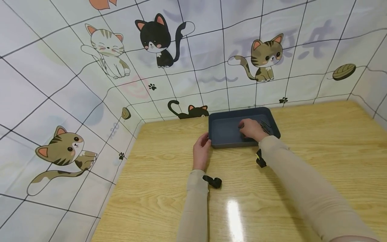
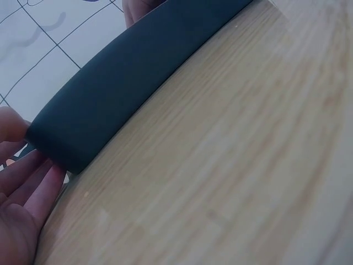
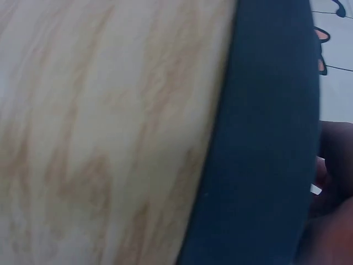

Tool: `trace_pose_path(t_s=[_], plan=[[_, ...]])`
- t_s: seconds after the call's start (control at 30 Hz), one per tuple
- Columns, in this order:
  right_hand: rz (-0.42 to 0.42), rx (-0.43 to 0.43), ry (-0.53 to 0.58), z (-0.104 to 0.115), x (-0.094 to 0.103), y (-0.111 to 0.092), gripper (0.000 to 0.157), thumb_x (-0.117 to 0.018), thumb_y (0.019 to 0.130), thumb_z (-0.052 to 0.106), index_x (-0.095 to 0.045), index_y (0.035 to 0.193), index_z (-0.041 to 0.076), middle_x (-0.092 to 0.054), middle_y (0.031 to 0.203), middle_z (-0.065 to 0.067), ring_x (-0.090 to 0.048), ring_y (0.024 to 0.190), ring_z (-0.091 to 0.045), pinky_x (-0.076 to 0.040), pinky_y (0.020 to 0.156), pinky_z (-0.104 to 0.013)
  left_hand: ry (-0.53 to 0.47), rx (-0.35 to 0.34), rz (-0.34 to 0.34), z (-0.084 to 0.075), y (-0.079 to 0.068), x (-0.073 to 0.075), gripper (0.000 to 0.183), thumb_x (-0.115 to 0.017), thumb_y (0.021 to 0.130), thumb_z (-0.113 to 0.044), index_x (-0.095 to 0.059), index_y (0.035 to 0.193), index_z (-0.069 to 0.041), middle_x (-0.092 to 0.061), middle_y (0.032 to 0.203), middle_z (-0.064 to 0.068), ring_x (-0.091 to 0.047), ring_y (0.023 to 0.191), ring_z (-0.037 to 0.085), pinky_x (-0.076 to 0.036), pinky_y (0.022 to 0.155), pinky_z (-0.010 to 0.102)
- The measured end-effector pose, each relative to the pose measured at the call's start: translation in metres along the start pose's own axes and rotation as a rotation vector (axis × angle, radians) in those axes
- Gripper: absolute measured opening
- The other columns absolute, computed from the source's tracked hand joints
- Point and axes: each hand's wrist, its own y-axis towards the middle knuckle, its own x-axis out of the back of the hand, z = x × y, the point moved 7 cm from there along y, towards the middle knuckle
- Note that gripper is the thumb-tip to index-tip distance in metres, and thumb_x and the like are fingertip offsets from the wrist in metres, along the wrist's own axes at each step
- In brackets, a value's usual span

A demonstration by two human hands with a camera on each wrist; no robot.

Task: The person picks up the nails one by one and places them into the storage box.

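Note:
A dark blue rectangular tray (image 1: 225, 126) lies on the wooden table near the back wall. My left hand (image 1: 202, 150) holds its near left corner; in the left wrist view the thumb and fingers (image 2: 41, 185) bracket the tray's end. My right hand (image 1: 252, 129) reaches over the front wall into the tray's right half, fingers bent downward. Something dark shows beneath those fingertips, too small to make out. Several thin dark pieces (image 1: 266, 127) lie inside at the right end, partly behind the hand. In the right wrist view the tray wall hides most of the right hand (image 3: 336, 182).
The wooden table (image 1: 157, 168) spreads in front and to both sides of the tray. A wall covering with printed cats (image 1: 154, 40) rises behind and at the left. Black wrist cameras (image 1: 213, 181) sit on both sleeves, the right one close to the tray's front wall.

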Motion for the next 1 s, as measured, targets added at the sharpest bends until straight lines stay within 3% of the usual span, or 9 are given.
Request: trace_pose_path(t_s=[0.07, 0.23, 0.5, 0.77, 1.0], plan=[[-0.021, -0.003, -0.053, -0.002, 0.000, 0.000, 0.031, -0.048, 0.088, 0.009, -0.053, 0.116, -0.002, -0.058, 0.101, -0.020, -0.060, 0.064, -0.023, -0.048, 0.056, -0.032, 0.006, -0.010, 0.003, 0.000, 0.001, -0.002, 0.034, -0.055, 0.089, -0.017, -0.055, 0.123, -0.018, -0.055, 0.121, 0.001, -0.051, 0.106, 0.010, -0.042, 0.089, 0.030], [-0.082, -0.010, -0.133, -0.001, -0.002, -0.002, 0.030, -0.051, 0.087, 0.011, -0.055, 0.114, -0.001, -0.055, 0.110, -0.021, -0.058, 0.082, -0.030, -0.047, 0.067, -0.041, 0.016, -0.039, 0.013, -0.002, 0.002, -0.003, 0.034, -0.055, 0.089, -0.017, -0.055, 0.123, -0.016, -0.055, 0.121, 0.002, -0.051, 0.107, 0.012, -0.042, 0.089, 0.031], [-0.163, -0.003, -0.172, 0.002, -0.004, -0.002, 0.028, -0.051, 0.086, 0.009, -0.057, 0.112, -0.002, -0.056, 0.111, -0.021, -0.055, 0.092, -0.033, -0.046, 0.073, -0.045, 0.002, -0.053, 0.024, -0.005, 0.003, 0.000, 0.035, -0.054, 0.090, -0.017, -0.053, 0.125, -0.013, -0.055, 0.122, 0.005, -0.051, 0.108, 0.013, -0.042, 0.090, 0.032], [-0.133, 0.004, -0.218, 0.007, -0.007, -0.004, 0.026, -0.051, 0.087, 0.008, -0.057, 0.110, -0.002, -0.057, 0.106, -0.021, -0.055, 0.090, -0.032, -0.046, 0.071, -0.043, -0.016, -0.033, 0.016, -0.005, 0.000, 0.000, 0.035, -0.054, 0.090, -0.017, -0.054, 0.124, -0.015, -0.054, 0.122, 0.005, -0.051, 0.108, 0.013, -0.043, 0.089, 0.031], [-0.080, 0.027, -0.247, 0.022, -0.003, -0.005, 0.027, -0.050, 0.089, 0.012, -0.057, 0.112, 0.000, -0.053, 0.109, -0.019, -0.053, 0.089, -0.029, -0.045, 0.068, -0.039, -0.019, -0.049, 0.006, -0.007, 0.005, 0.009, 0.036, -0.055, 0.089, -0.017, -0.054, 0.124, -0.014, -0.054, 0.122, 0.004, -0.051, 0.108, 0.014, -0.044, 0.088, 0.031]])
